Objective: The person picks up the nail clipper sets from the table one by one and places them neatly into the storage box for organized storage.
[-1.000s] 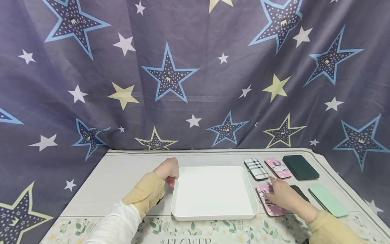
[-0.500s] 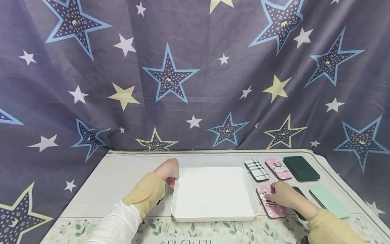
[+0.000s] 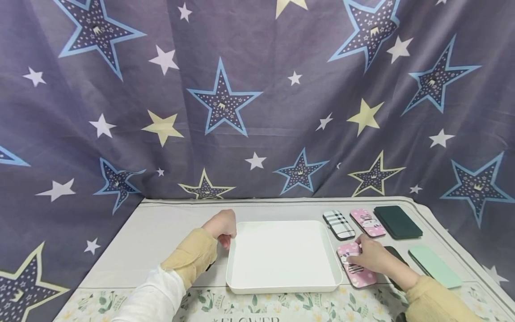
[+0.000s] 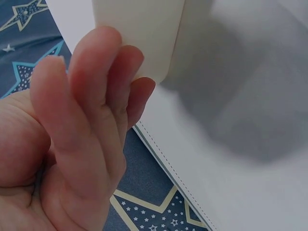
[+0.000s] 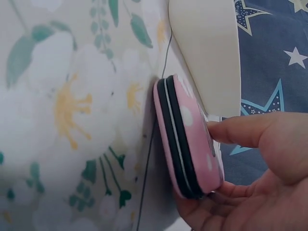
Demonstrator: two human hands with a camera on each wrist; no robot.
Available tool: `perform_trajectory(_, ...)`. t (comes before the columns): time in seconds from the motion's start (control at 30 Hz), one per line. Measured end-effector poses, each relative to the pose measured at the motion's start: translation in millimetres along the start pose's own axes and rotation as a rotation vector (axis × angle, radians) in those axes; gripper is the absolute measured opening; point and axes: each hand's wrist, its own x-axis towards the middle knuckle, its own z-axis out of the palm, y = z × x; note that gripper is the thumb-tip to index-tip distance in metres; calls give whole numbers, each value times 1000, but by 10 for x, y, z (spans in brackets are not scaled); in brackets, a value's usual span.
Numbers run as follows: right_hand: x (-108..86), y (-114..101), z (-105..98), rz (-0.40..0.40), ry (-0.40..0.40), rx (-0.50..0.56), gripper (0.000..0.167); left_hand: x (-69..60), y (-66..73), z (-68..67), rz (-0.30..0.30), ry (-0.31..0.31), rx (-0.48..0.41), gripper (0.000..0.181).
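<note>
A white rectangular tray (image 3: 283, 255) lies in the middle of the table. At its left rim is my left hand (image 3: 224, 227), and in the left wrist view its fingers (image 4: 91, 96) lie loosely bent against the tray's outer wall (image 4: 139, 38). Beyond the tray's right side, my right hand (image 3: 372, 256) holds a pink patterned case (image 3: 358, 275) with a printed figure on its lid. The right wrist view shows the thumb on top of this case and the other fingers at its far edge and beneath; the dark seam (image 5: 178, 139) faces the camera.
Behind the right hand lie a plaid case (image 3: 339, 224), a second pink case (image 3: 368, 222) and a dark green case (image 3: 397, 221). A mint green case (image 3: 435, 265) lies farther right. The right hand partly covers a black case (image 3: 395, 254). A star-patterned curtain (image 3: 257, 112) hangs behind the table.
My right hand has settled its grip on the near pink case, which has shifted slightly towards the tray and tipped a little. The left hand and the tray have kept their places.
</note>
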Motion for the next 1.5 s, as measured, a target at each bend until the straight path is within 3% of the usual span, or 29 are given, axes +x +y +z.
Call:
perform_trajectory(0.23, 64, 67, -20, 110, -86, 102, 59, 8, -26, 4, -12, -15, -49, 16)
perform_trajectory(0.4, 69, 146, -61, 191, -178, 309, 55, 0, -45, 0, -4, -9, -48, 16)
perform_trajectory(0.53, 57, 179, -76, 235, -221, 466, 43, -2, -56, -1, 10, -9, -66, 15)
perform_trajectory(0.73, 61, 217, -76, 232, -248, 596, 34, -4, -65, 2, 28, -3, -75, 11)
perform_trajectory(1.0, 58, 301, -78, 264, -261, 716, 36, 17, -40, 7, 9, -5, -43, 16)
perform_trajectory(1.3, 43, 294, -202, 214, -250, 753, 35, 21, -27, 0, -5, -2, -54, 19)
perform_trajectory(1.5, 46, 179, -329, 173, -264, 766, 34, 34, -32, 14, 2, 5, -36, 12)
